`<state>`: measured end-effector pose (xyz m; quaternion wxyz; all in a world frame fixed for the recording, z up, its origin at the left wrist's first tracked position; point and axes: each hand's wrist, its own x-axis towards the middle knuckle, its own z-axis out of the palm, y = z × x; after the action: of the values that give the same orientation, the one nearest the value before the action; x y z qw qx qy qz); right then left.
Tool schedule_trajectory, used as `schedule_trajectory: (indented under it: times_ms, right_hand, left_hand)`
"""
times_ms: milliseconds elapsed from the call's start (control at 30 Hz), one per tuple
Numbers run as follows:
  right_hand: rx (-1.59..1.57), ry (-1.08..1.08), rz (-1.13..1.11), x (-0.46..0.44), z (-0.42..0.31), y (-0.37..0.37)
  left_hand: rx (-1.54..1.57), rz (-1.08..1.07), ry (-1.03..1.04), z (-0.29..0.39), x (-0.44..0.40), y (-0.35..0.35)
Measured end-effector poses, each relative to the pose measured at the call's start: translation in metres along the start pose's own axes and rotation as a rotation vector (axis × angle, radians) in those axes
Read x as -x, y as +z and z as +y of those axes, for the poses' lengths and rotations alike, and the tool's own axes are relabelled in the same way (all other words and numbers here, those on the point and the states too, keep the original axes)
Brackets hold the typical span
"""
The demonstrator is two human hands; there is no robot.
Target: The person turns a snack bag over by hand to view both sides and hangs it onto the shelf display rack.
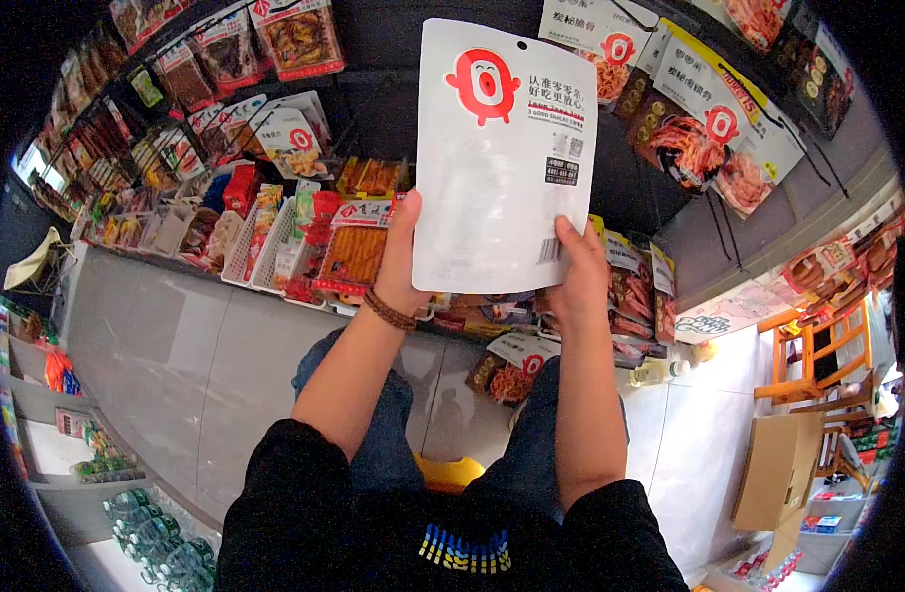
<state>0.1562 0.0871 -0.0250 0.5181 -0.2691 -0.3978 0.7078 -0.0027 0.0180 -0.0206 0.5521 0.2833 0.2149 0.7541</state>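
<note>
A white snack bag (492,187) with a red cartoon mascot, printed text and a barcode is held upright in front of me. My left hand (405,252) grips its lower left edge, with most of the fingers hidden behind it. On the lower right edge, my right hand (579,261) has its thumb on the front near the barcode. A hole shows at the bag's top edge. Beside my left hand lies a clear pack of orange-brown snack sticks (357,249). Below the bag, another snack bag (514,365) with a white top and the same mascot lies near my knees.
Hanging snack bags (714,118) fill the upper right rack, with black hooks sticking out. White plastic baskets (265,247) of packets line the low shelf. A clear bottle (659,371) lies on the tiled floor (166,345). Right are an open cardboard box (773,474) and a wooden chair (822,350).
</note>
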Motion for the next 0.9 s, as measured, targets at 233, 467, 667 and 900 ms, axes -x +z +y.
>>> schedule_trajectory:
  times_ms: [233,467,667,900]
  right_hand:
    - [-0.075,0.057,0.023,0.0,0.0,0.001]
    - [-0.132,0.081,0.007,-0.003,0.005,0.001]
    - [-0.191,0.09,-0.029,-0.006,0.009,0.001]
    - [-0.191,0.108,0.009,-0.003,0.006,0.004]
  left_hand:
    - [0.007,0.037,0.023,0.004,-0.003,0.004]
    - [0.004,0.078,-0.015,0.003,-0.003,0.001]
    - [-0.005,-0.01,0.036,0.004,-0.004,0.004]
    - [-0.046,-0.034,0.055,0.008,-0.001,0.012]
